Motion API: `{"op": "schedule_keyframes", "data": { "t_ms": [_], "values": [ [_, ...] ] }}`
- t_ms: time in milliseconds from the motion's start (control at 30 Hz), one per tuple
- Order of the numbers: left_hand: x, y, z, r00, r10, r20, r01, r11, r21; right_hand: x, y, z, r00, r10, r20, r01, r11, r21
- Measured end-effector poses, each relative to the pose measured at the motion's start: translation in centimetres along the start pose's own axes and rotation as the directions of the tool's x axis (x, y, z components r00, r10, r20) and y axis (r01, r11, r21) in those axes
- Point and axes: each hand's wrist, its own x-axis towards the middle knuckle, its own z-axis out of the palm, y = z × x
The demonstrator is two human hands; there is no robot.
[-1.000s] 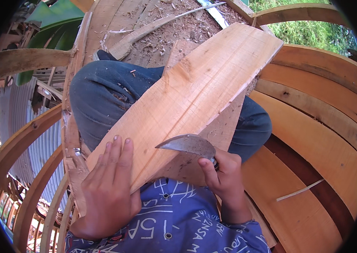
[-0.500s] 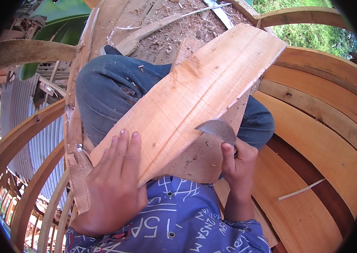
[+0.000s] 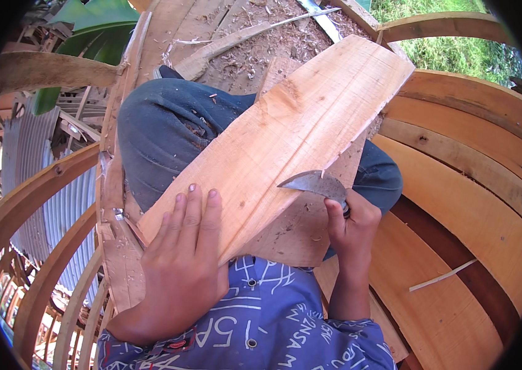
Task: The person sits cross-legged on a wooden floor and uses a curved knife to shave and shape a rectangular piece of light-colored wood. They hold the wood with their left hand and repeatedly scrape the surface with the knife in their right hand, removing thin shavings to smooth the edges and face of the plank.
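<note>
A long pale wooden plank [image 3: 273,148] lies slantwise across my lap, its far end up to the right. My left hand [image 3: 181,246] rests flat on the plank's near end, fingers stretched out. In my right hand [image 3: 355,225] is a knife with a curved blade [image 3: 315,184], its handle mostly hidden by my fingers. The blade lies at the plank's right edge, its tip over the top face. A small curl of wood stands at that edge beside the blade. Beneath the plank is a second, browner board [image 3: 301,237].
Curved wooden ribs [image 3: 33,185] rise on the left, with corrugated metal sheet [image 3: 26,179] beyond. Curved planking [image 3: 452,172] forms the right side, where a thin wood strip [image 3: 443,275] lies. Shavings, a long offcut [image 3: 242,40] and a saw-like metal blade [image 3: 323,21] lie ahead.
The knife has moved slightly toward me and left along the plank's edge, and a small curl of wood now shows. My left hand and the plank's near end appear shifted slightly right.
</note>
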Motion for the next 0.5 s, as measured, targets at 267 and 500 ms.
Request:
{"op": "schedule_keyframes", "data": {
  "t_ms": [267,500],
  "values": [
    [-0.11,-0.07,0.21,1.0,0.004,-0.014,-0.004,1.0,-0.013,-0.15,0.05,0.57,0.998,-0.02,-0.062,0.018,0.999,-0.027],
    [-0.26,-0.55,0.39,0.999,0.002,-0.04,-0.004,0.999,-0.042,-0.13,0.13,0.48,0.995,-0.056,-0.081,0.052,0.997,-0.052]
  ]
}}
